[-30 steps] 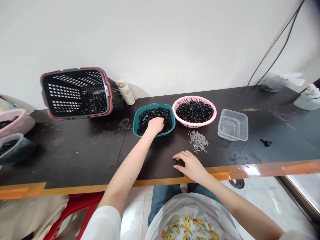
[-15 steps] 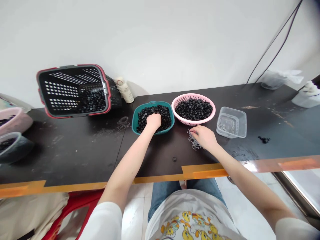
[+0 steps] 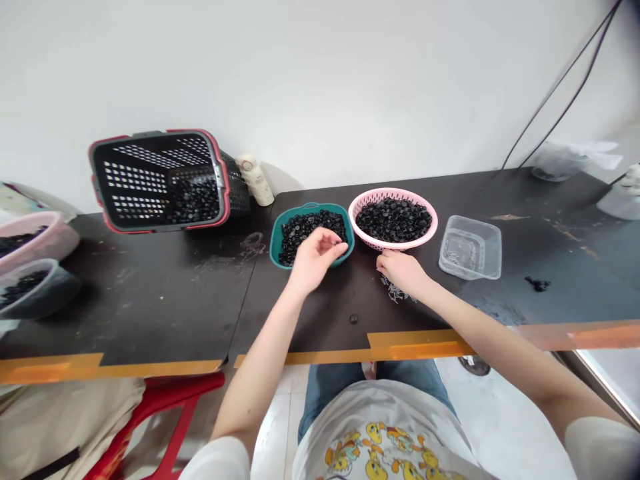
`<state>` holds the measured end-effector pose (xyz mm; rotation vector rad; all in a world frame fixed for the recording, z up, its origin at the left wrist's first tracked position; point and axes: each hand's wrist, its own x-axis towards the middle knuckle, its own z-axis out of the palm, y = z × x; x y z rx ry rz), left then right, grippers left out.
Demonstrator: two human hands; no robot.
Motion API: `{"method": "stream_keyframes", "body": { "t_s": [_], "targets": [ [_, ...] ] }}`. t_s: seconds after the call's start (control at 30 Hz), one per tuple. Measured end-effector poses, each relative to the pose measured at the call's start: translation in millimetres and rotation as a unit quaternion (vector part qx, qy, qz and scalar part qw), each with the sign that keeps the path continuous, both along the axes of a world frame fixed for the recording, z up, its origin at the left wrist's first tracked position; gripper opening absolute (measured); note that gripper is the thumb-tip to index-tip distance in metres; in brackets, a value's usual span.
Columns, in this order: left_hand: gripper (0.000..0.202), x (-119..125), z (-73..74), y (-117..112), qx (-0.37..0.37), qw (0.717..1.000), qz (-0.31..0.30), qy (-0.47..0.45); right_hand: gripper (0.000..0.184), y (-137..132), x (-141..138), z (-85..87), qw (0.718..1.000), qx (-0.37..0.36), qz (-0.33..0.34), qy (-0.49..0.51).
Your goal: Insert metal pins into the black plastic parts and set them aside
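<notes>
My left hand [image 3: 316, 257] hovers at the near rim of the teal basket [image 3: 277, 241] full of small black caps, its fingers curled around something too small to make out. My right hand [image 3: 401, 270] rests on the pile of small metal pins [image 3: 395, 292] on the dark table [image 3: 165, 300], fingers pinched together over them. A single black cap [image 3: 353, 319] lies alone near the table's front edge, between my two arms. The pink basket [image 3: 395, 245] of black caps stands just behind my right hand.
A clear plastic tub [image 3: 471, 247] with a few pins sits right of the pink basket. A black-and-red crate [image 3: 160, 180] lies tipped at the back left, a small bottle [image 3: 255, 180] beside it. Bowls [image 3: 30, 267] of black parts stand at the far left. Orange tape [image 3: 415, 345] edges the table.
My left hand has lifted out of the teal basket toward me with fingers curled. My right hand left the single black cap, moved to the pins and stays there.
</notes>
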<state>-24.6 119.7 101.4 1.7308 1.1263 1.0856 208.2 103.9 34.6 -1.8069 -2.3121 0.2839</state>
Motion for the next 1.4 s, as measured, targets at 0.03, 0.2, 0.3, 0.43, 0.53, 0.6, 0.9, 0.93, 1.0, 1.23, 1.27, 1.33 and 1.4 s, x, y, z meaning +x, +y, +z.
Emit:
{"method": "stream_keyframes", "body": {
  "t_s": [0.03,0.2,0.3,0.43,0.53,0.6,0.9,0.93,1.0,1.23,1.27,1.33,1.4],
  "targets": [
    [0.023,3,-3.2,-14,-0.042,0.995,-0.035,-0.079,0.018,-1,-1,-1.1,1.000,0.001,0.010,0.016],
    [0.041,24,-29.7,-76,-0.271,0.898,-0.080,-0.336,0.019,-17,-6,4.2,0.992,0.005,0.030,0.125],
    [0.041,34,-45.3,-97,-0.326,0.836,-0.049,-0.439,0.026,-40,-11,16.3,0.963,0.013,0.014,0.267],
    [0.041,40,-54.2,-109,-0.347,0.802,-0.028,-0.485,0.015,-83,-26,32.6,0.802,0.018,-0.025,0.596],
    [0.040,43,-53.7,-115,-0.349,0.793,-0.030,-0.498,0.005,-106,-41,39.4,0.764,0.045,-0.027,0.643],
    [0.038,44,-52.6,-117,-0.338,0.798,-0.028,-0.499,0.002,-114,-48,39.6,0.766,0.066,-0.016,0.640],
    [0.025,30,-48.9,-124,-0.067,0.964,0.045,-0.253,0.008,-121,-55,31.7,0.756,0.063,0.016,0.652],
    [0.021,28,-46.5,-125,-0.031,0.978,0.042,-0.204,0.008,-122,-55,33.9,0.762,0.060,0.023,0.644],
    [0.018,24,-41.0,-127,0.039,0.989,0.041,-0.134,0.007,-123,-55,39.0,0.785,0.061,0.038,0.615],
    [0.019,15,-30.7,-126,0.161,0.985,0.053,-0.026,0.015,-125,-48,48.5,0.857,0.099,0.103,0.496],
    [0.018,14,-30.2,-126,0.163,0.985,0.048,-0.021,0.016,-124,-46,49.8,0.864,0.108,0.116,0.479],
    [0.016,14,-28.7,-124,0.139,0.989,0.037,-0.030,0.017,-123,-42,54.2,0.879,0.120,0.140,0.440],
    [0.015,16,-27.4,-123,0.073,0.995,0.030,-0.062,0.017,-120,-36,61.1,0.899,0.112,0.161,0.392]
  ]
}}
